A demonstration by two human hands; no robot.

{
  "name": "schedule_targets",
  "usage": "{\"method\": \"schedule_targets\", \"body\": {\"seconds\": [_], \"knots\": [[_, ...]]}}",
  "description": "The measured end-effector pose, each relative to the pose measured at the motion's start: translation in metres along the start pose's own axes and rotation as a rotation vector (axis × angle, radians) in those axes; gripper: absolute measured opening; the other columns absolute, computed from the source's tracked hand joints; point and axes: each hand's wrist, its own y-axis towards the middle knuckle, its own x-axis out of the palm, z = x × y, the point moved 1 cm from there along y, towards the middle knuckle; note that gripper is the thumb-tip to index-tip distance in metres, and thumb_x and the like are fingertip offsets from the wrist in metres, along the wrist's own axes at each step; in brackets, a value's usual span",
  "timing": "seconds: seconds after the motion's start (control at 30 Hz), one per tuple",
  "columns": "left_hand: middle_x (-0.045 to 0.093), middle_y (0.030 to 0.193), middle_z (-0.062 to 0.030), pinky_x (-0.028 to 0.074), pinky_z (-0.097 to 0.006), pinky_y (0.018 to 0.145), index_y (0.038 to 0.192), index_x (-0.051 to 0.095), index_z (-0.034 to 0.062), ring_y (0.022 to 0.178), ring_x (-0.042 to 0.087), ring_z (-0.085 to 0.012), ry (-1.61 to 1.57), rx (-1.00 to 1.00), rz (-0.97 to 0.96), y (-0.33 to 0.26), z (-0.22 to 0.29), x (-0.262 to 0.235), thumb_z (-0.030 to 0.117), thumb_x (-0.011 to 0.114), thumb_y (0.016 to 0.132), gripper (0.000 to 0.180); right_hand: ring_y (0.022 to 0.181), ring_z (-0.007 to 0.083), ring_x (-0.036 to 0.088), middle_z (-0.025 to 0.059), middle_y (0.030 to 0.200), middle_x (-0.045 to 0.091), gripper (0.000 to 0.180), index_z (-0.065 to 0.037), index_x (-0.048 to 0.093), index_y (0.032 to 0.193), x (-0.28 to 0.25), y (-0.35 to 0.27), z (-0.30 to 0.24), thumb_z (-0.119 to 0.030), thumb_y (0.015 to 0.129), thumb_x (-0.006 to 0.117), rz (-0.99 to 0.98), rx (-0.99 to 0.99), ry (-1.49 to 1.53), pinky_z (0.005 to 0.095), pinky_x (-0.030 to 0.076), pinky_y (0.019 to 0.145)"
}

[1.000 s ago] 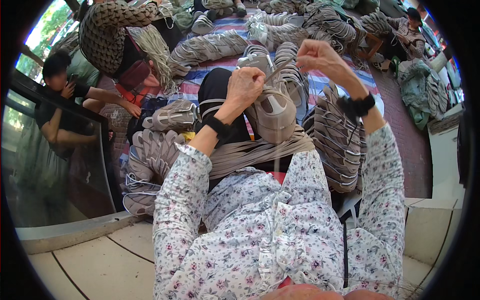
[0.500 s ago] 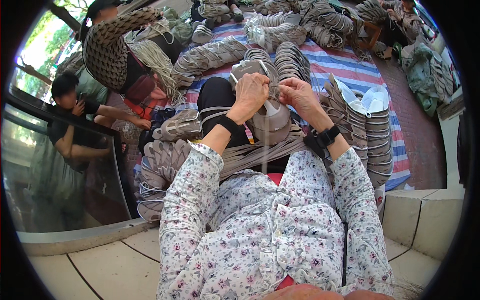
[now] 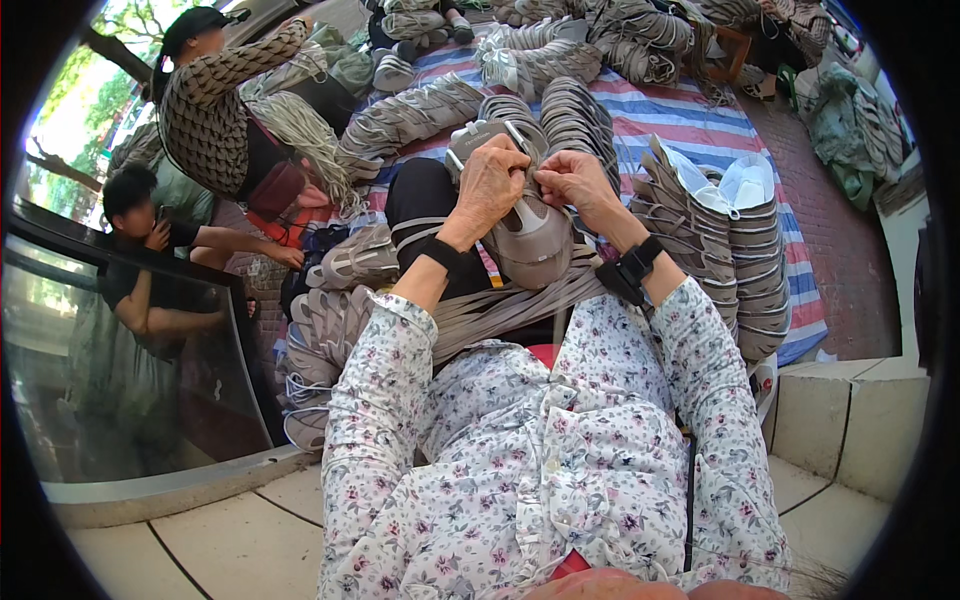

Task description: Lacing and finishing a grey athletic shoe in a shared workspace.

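A grey shoe upper (image 3: 532, 240) rests on my lap, toe toward me. My left hand (image 3: 490, 180) grips its upper edge, fingers curled over the top. My right hand (image 3: 572, 178) pinches the same edge close beside the left, thumb and fingers closed on the lace area. Both wrists wear black bands, and my floral sleeves come up from the lower edge. A bundle of grey laces or straps (image 3: 500, 305) lies across my lap under the shoe.
Stacks of grey shoe uppers (image 3: 740, 250) stand at my right and more piles (image 3: 420, 110) lie ahead on a striped mat (image 3: 690, 110). Two people (image 3: 215, 120) sit at the left. A glass panel (image 3: 130, 380) and tiled step (image 3: 850, 420) border me.
My right hand came down from its raised position at the right and met the left hand on the shoe's top edge. The left hand stayed on the shoe.
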Motion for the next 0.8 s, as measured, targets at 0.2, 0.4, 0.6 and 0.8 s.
{"method": "schedule_targets", "body": {"seconds": [0.2, 0.4, 0.6, 0.8], "knots": [[0.059, 0.078, -0.013, 0.047, -0.035, 0.066, 0.084, 0.071, -0.0025, 0.073, 0.06, -0.0276, -0.014, -0.008, -0.067, 0.004, -0.009, 0.0, 0.003, 0.061, 0.072, 0.017, 0.06, 0.0073, 0.061, 0.001, 0.074, 0.063, 0.012, -0.005, 0.061, 0.088, -0.002, -0.003, 0.002, -0.014, 0.088, 0.069, -0.008, 0.1, 0.104, 0.0197, 0.051, 0.054], [0.057, 0.085, -0.0191, 0.047, -0.045, 0.076, 0.073, 0.062, -0.0029, 0.087, 0.059, -0.0391, 0.094, -0.039, -0.198, 0.007, -0.003, -0.006, 0.003, 0.058, 0.073, 0.008, 0.062, 0.0073, 0.062, -0.0003, 0.075, 0.062, 0.012, -0.007, 0.06, 0.09, -0.002, -0.003, 0.005, -0.015, 0.089, 0.069, -0.039, 0.098, 0.121, 0.0194, 0.052, 0.056], [0.055, 0.082, -0.0192, 0.047, -0.042, 0.071, 0.076, 0.061, -0.003, 0.081, 0.059, -0.0358, 0.228, 0.008, -0.186, 0.002, 0.001, -0.006, 0.005, 0.059, 0.075, 0.008, 0.064, 0.0072, 0.062, -0.0001, 0.076, 0.062, 0.012, -0.007, 0.059, 0.091, -0.004, -0.005, 0.01, -0.015, 0.09, 0.068, -0.026, 0.113, 0.168, 0.0193, 0.052, 0.058], [0.06, 0.076, -0.0205, 0.049, -0.043, 0.068, 0.072, 0.064, -0.0033, 0.076, 0.061, -0.0387, 0.167, -0.056, -0.117, 0.005, -0.003, -0.01, 0.007, 0.059, 0.073, 0.011, 0.064, 0.0072, 0.062, -0.0001, 0.076, 0.061, 0.011, -0.006, 0.058, 0.092, 0.001, -0.008, 0.008, -0.015, 0.091, 0.066, -0.029, 0.088, 0.139, 0.0192, 0.051, 0.057]]}}
